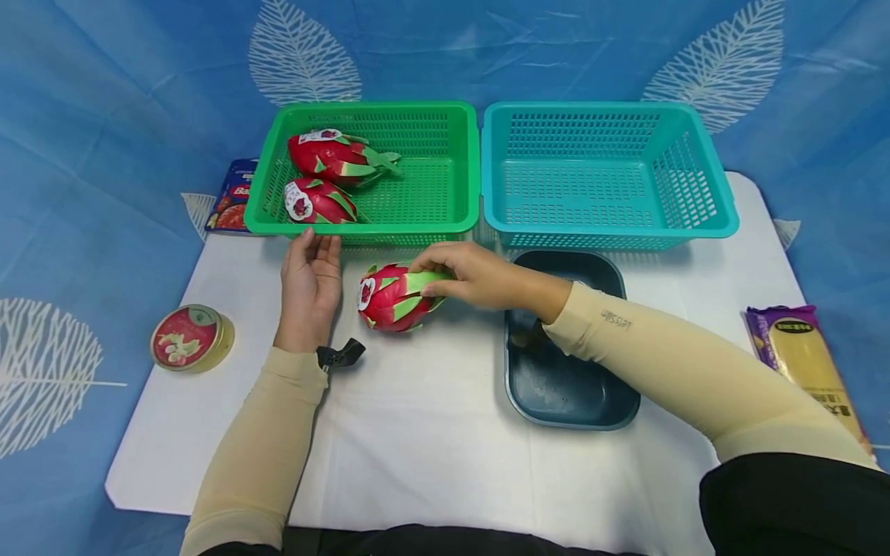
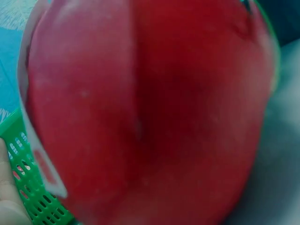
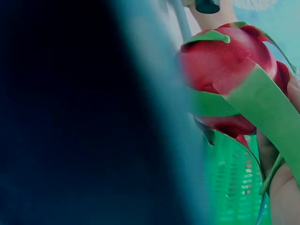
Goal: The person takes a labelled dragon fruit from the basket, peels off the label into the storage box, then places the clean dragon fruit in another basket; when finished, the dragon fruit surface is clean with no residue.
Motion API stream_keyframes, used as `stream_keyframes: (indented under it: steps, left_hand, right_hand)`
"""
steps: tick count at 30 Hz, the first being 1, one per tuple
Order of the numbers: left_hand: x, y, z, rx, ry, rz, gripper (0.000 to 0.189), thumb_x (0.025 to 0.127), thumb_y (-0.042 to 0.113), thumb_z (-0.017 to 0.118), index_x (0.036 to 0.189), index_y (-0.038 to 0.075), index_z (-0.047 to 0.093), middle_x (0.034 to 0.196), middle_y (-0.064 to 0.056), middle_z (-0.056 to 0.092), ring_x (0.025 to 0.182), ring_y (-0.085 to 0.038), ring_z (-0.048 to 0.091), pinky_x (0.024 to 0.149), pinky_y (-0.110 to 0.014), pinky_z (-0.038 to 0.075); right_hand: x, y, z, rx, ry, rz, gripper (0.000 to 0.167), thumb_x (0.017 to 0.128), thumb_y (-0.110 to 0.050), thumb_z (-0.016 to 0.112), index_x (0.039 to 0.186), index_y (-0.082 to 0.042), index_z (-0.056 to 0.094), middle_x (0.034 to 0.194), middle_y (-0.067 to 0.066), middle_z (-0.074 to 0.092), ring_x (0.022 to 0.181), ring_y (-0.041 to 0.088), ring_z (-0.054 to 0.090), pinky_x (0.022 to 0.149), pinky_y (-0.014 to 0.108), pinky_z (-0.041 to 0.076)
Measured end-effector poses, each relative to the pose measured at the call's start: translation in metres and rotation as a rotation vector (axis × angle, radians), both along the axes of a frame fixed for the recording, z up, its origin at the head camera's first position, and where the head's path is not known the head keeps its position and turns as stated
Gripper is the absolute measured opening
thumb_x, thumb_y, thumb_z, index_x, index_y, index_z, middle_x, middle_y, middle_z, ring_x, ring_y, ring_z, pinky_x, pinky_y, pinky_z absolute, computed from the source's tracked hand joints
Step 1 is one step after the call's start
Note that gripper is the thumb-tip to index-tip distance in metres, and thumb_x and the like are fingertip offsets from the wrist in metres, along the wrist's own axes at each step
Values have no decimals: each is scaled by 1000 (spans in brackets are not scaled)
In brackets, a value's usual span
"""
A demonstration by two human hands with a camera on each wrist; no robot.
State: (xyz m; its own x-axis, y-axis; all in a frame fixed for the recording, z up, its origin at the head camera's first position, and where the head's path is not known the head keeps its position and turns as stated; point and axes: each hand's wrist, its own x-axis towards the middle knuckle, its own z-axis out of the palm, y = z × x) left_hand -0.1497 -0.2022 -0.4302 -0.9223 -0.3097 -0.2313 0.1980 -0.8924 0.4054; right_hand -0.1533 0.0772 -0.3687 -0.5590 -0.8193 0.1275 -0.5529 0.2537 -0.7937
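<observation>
A dragon fruit with a round white label is pinched at its green-scaled end by my right hand, over the white table in front of the green basket. The same dragon fruit fills most of the left wrist view, and in the right wrist view the dragon fruit shows its green scales beside my fingers. My left hand holds nothing; its palm is turned up and its fingertips are near the front rim of the green basket. Two more dragon fruits lie in that basket's left part.
A turquoise basket stands right of the green one. Under my right forearm is a dark blue tub, partly hidden. A round tin sits at the left edge, a yellow packet at the right, and a blue packet behind left.
</observation>
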Motion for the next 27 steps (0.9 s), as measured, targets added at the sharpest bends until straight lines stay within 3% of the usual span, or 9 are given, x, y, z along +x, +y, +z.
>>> stream_keyframes:
  steps: [6, 13, 23, 27]
  left_hand:
    - [0, 0, -1, -5, 17, -4, 12, 103, -2, 65, 109, -5, 55, 104, -17, 57, 90, -26, 67, 93, -33, 58]
    - [1, -1, 0, -9, -9, -2, 14, 103, -2, 65, 113, -5, 56, 107, -16, 57, 92, -25, 67, 94, -33, 57]
    - [1, -3, 1, -2, -33, 2, 19, 103, 0, 67, 118, -3, 56, 107, -16, 58, 93, -24, 68, 96, -34, 56]
    - [1, -2, 1, -15, -33, -12, 20, 102, 0, 67, 118, -3, 55, 108, -15, 58, 94, -24, 68, 97, -33, 55]
  right_hand:
    - [0, 0, -3, 41, -50, 27, 30, 101, -9, 74, 128, 0, 65, 113, 3, 72, 103, 14, 66, 90, 33, 54]
    - [-4, 7, 2, 194, 13, 28, 25, 102, -10, 71, 124, -1, 63, 119, 6, 69, 108, 18, 65, 91, 36, 54]
    - [-2, 5, 8, 406, 71, 25, 17, 101, -12, 75, 111, -6, 63, 100, 2, 67, 87, 19, 59, 77, 36, 51]
    - [-1, 4, 6, 437, 81, 40, 18, 99, -12, 77, 110, -6, 63, 97, 1, 66, 85, 20, 57, 76, 36, 50]
